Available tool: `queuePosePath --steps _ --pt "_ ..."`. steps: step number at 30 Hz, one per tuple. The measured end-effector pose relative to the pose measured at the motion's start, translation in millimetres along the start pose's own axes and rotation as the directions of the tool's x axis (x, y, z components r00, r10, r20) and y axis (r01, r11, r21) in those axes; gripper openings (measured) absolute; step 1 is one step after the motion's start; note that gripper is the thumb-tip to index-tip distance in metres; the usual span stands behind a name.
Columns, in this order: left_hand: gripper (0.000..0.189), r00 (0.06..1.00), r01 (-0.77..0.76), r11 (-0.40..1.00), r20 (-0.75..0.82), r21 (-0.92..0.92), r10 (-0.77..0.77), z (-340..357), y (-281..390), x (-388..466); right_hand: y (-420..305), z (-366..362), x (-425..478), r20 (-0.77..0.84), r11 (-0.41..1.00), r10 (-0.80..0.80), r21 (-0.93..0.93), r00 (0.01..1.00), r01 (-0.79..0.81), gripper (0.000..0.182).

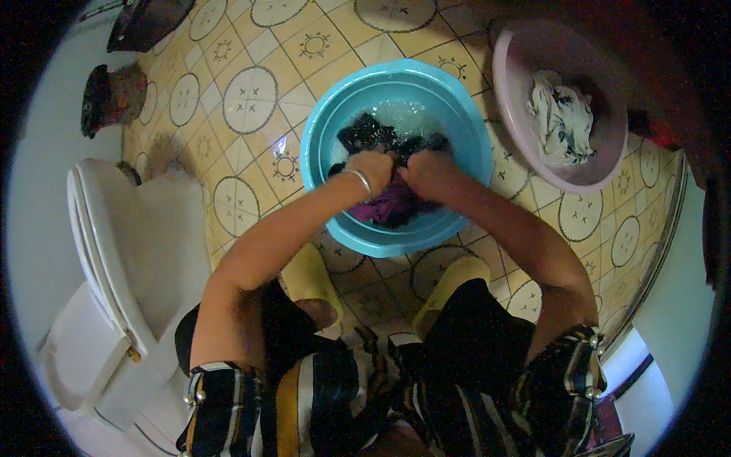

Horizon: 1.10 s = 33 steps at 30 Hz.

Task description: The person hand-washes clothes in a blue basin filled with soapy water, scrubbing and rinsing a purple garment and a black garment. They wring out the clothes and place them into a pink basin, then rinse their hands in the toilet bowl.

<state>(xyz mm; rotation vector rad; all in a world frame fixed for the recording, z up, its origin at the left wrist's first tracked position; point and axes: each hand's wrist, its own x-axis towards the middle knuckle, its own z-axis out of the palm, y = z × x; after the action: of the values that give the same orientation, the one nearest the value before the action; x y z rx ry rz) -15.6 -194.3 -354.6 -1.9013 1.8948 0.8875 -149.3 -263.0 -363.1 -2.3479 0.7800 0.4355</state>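
A round blue plastic basin (394,247) sits on the floor before me, with sudsy water (405,111) inside. Dark wet cloth (368,132) and a purple piece of cloth (388,207) lie in it, partly under water. Both my hands are inside the basin, close together. My left hand (374,167), with a silver bangle at the wrist, is closed on the dark cloth. Beside it my right hand (427,174) also grips the dark cloth, its fingers curled and partly hidden. Where one garment ends and another begins I cannot tell.
A pink plastic tub (559,180) at the right holds a white cloth with dark print (559,123). On the left stands a white toilet (165,228), with a dark container (114,100) beyond it. My yellow slippers (311,280) rest on the patterned tile floor (251,148).
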Motion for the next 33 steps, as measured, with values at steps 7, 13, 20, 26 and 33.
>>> queuePosePath --steps 7,13,20,26,33 --pt "0.029 0.909 -0.060 0.628 -0.302 -0.776 -0.286 -41 -52 32 -1 -55 22 -0.451 0.987 0.066 0.159 0.890 0.008 0.029" --pt "0.042 0.746 0.246 0.325 -0.036 -0.913 -0.665 41 -42 64 35 23 77 -0.392 0.989 0.133 0.107 0.910 -0.098 0.014" --pt "0.040 0.831 -0.188 -0.416 0.081 -0.890 -0.551 27 -38 44 17 6 58 -0.483 0.929 0.026 0.336 0.875 0.158 0.021" --pt "0.038 0.928 0.014 -0.925 -0.339 -0.379 0.154 54 -81 28 -115 -26 -3 -0.561 0.762 -0.491 0.094 0.666 0.641 0.015" --pt "0.020 0.969 -0.158 -0.820 0.075 -0.551 -0.237 -31 11 -2 -37 -65 47 -0.586 0.975 -0.166 0.022 0.793 0.219 0.018"
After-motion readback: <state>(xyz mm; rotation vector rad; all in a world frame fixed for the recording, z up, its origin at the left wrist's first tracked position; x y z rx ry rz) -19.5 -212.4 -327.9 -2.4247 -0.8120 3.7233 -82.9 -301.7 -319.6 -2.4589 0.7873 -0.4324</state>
